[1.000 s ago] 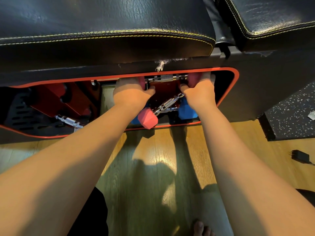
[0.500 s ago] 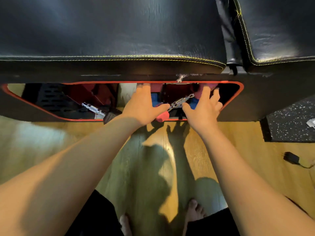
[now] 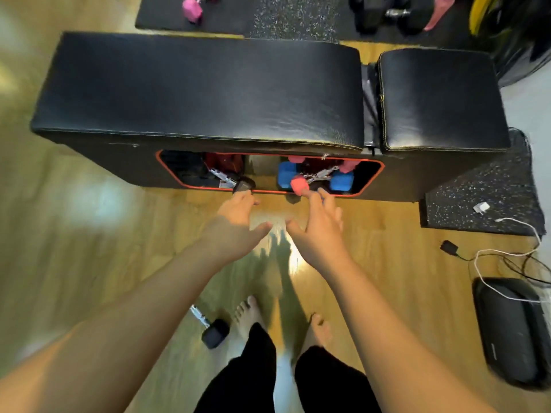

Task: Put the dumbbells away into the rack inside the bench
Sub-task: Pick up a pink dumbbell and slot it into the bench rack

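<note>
Both hands, left hand [image 3: 235, 226] and right hand [image 3: 317, 231], withdrawn from rack, fingers spread, empty; black hex-headed steel-handled dumbbell [image 3: 211, 330] on floor likely heavy, rigid: grip knurled handle.

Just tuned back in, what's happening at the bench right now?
A person stands over the black padded bench, both hands empty. The left hand and right hand hover open just outside the red-rimmed opening in its side. Inside sit a red-headed dumbbell with a chrome handle, and blue-headed dumbbells. A black-headed dumbbell lies on the wooden floor by the feet, and a pink dumbbell waits on the mat behind.
</note>
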`<action>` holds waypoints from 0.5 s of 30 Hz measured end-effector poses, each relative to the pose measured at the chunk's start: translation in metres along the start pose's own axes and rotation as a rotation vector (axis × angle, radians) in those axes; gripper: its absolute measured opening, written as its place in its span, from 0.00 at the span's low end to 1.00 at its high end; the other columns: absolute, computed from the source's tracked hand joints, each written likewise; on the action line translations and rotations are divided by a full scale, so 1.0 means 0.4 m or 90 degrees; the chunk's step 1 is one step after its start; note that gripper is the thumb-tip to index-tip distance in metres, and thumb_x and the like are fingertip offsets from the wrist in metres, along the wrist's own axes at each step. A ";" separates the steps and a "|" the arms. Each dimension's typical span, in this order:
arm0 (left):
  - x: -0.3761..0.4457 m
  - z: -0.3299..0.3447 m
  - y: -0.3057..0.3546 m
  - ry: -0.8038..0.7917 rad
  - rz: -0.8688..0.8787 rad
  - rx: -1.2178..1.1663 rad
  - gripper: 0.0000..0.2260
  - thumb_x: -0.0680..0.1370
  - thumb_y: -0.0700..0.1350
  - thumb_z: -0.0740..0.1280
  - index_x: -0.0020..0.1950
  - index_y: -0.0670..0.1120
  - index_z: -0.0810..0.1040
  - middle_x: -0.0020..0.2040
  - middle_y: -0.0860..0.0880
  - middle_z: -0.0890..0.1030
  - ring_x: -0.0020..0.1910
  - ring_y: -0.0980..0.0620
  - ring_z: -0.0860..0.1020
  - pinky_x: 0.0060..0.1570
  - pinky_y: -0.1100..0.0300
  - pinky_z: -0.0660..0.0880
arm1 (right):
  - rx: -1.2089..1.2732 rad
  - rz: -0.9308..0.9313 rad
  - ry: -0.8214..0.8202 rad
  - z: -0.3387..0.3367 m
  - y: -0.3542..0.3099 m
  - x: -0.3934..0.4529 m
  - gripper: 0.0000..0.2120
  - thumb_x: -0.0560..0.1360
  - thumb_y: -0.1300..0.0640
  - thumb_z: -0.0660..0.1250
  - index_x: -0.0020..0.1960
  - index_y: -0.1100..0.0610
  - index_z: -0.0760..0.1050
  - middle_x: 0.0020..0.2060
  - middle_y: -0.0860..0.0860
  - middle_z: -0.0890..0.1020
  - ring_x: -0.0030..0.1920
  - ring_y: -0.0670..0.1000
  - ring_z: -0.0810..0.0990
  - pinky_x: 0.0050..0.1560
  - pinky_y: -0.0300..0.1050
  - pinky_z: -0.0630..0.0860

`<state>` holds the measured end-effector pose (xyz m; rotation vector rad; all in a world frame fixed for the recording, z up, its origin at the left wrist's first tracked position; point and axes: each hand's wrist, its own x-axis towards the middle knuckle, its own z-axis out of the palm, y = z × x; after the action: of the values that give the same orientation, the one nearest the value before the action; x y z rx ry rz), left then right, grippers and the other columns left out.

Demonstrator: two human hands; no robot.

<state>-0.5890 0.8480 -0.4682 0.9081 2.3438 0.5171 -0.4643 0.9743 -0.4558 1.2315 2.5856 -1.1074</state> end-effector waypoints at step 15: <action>-0.513 -0.038 -0.156 -0.014 -0.120 0.042 0.24 0.78 0.53 0.67 0.71 0.45 0.69 0.69 0.46 0.70 0.69 0.47 0.68 0.66 0.57 0.63 | 0.013 -0.118 -0.082 0.156 -0.118 -0.462 0.26 0.77 0.48 0.63 0.73 0.49 0.62 0.71 0.51 0.63 0.69 0.57 0.64 0.69 0.54 0.63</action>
<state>-0.5037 0.6578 -0.4147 0.7089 2.4078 0.3535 -0.3867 0.7950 -0.4103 0.9061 2.6384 -1.2039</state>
